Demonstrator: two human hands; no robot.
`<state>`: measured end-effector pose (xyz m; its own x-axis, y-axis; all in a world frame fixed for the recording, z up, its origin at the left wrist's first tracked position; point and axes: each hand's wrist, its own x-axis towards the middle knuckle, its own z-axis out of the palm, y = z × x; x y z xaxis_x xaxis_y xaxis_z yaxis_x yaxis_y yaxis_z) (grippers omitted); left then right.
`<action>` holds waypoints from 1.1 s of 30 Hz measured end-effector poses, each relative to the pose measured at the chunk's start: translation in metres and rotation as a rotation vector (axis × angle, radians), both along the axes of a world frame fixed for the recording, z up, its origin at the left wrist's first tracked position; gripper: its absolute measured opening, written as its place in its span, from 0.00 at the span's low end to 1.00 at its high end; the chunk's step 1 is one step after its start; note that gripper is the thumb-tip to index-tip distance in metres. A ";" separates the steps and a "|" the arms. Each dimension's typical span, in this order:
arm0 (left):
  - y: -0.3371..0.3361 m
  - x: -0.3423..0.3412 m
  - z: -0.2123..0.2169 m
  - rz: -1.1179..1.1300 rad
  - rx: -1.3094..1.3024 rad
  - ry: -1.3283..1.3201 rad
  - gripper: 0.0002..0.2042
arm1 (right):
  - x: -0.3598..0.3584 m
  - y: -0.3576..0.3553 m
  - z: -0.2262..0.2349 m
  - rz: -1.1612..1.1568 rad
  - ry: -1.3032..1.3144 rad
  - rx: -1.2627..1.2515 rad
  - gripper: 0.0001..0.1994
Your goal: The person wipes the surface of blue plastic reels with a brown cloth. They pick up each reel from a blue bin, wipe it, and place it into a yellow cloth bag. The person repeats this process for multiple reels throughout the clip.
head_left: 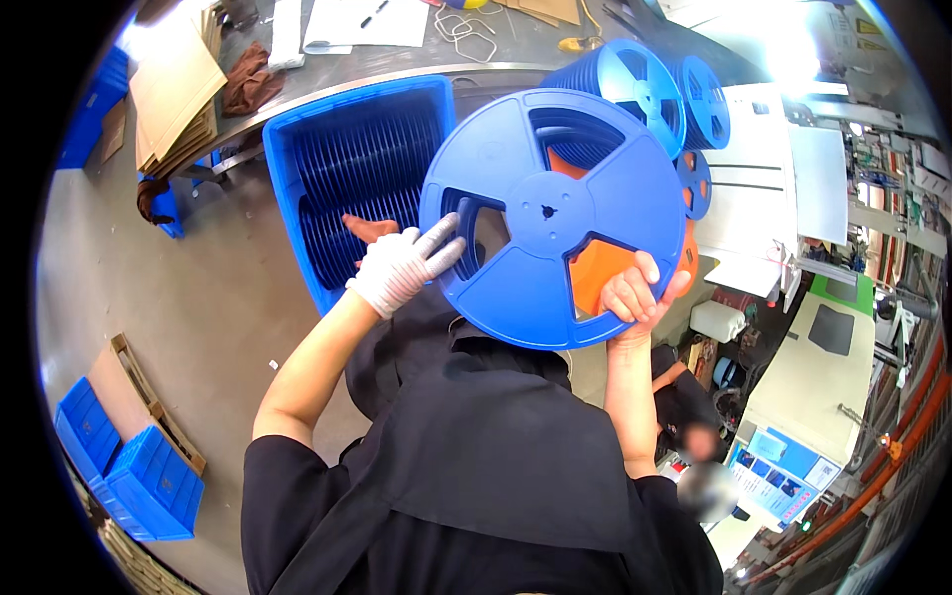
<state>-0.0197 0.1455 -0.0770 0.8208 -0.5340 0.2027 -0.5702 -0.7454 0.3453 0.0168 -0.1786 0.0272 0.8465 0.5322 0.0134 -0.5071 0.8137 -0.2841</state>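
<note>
A large blue plastic reel (476,159) with a round hub and wide cut-out windows is held up in front of me, its flat face turned toward me. My left hand (405,266), in a white glove, grips the reel's left rim, with fingertips at the left window. Bare, my right hand (637,294) is closed round the lower right rim, its fingers curled through a window. Several more blue disc edges show through the upper window. Left of the reel, a blue bin (278,188) contains two rows of blue reels (372,149). Something orange (600,273) shows behind the held reel.
Stacked blue reels (645,94) stand at the back right beside a white machine (744,188). Across the back runs a grey workbench (476,74) with papers and cord. Cardboard (178,89) leans at left; blue crates (154,486) sit on the floor. Another person (689,407) is at the right.
</note>
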 end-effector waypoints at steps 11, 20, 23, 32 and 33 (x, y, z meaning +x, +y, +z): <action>0.007 -0.015 -0.008 0.005 -0.442 0.195 0.19 | 0.017 0.007 0.015 -0.205 0.093 -0.628 0.41; 0.032 -0.062 -0.028 0.390 -1.824 1.295 0.16 | 0.011 -0.011 -0.019 -0.024 0.182 -0.884 0.28; 0.035 -0.074 -0.040 0.458 -1.878 1.335 0.17 | 0.009 -0.009 -0.023 -0.027 0.286 -0.950 0.27; 0.047 -0.093 -0.057 0.659 -1.965 1.258 0.18 | 0.006 0.009 -0.035 0.053 0.363 -0.902 0.26; 0.049 -0.094 -0.059 0.716 -1.961 1.176 0.17 | 0.005 0.009 -0.036 0.052 0.371 -0.905 0.26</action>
<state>-0.1137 0.1949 -0.1357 0.8126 -0.0722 -0.5783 0.3954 0.7973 0.4561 0.0218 -0.1693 -0.0088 0.6901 0.2471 -0.6803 -0.7190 0.3411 -0.6055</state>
